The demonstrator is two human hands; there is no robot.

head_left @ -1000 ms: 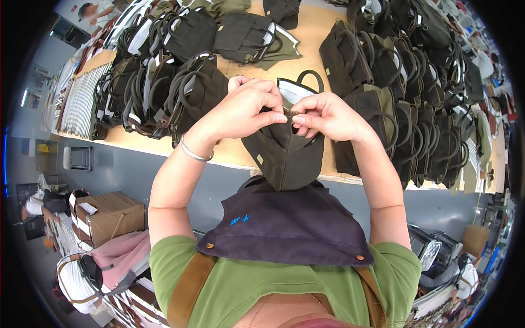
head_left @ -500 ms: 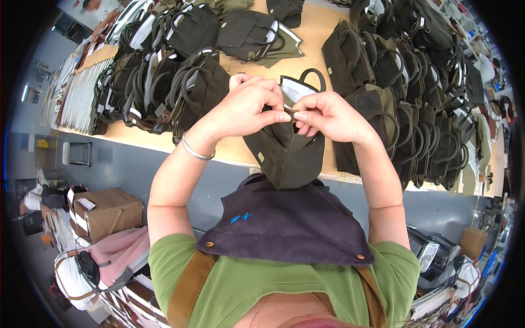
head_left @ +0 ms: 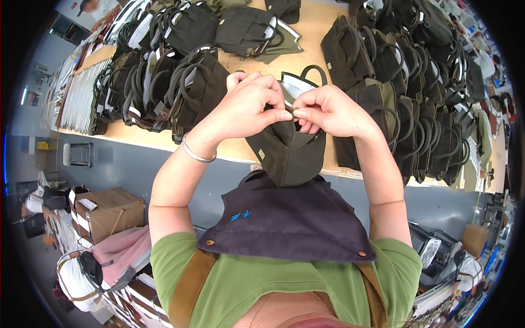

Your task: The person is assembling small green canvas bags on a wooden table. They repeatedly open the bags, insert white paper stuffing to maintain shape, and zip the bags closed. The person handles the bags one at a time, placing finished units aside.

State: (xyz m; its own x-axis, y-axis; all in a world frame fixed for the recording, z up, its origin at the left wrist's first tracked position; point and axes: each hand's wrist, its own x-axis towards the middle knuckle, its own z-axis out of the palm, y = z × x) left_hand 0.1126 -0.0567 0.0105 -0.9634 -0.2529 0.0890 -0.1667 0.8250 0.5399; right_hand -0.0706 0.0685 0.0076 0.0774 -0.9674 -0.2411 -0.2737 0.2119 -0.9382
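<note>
A dark olive fabric handbag (head_left: pixel 290 158) stands at the table's near edge in front of me, with a small pale label on its side. Both hands meet at its upper rim. My left hand (head_left: pixel 249 109) pinches the rim between thumb and forefinger, its other fingers curled. Close beside it, my right hand (head_left: pixel 333 112) pinches the same edge, with its lower fingertips tucked just inside the opening. A rounded handle (head_left: pixel 314 71) and white lining show behind the fingers. The exact piece between the fingertips is mostly hidden.
Rows of similar dark bags (head_left: pixel 191 93) crowd the wooden table (head_left: pixel 232 147) on the left, with more bags (head_left: pixel 404 109) on the right. Another bag (head_left: pixel 246 33) lies further back. At lower left are a brown carton (head_left: pixel 115 213) and a person in white (head_left: pixel 79 281).
Both hands keep their pinch on the bag's rim, almost unmoved. The bag's lower end sits very slightly higher in view.
</note>
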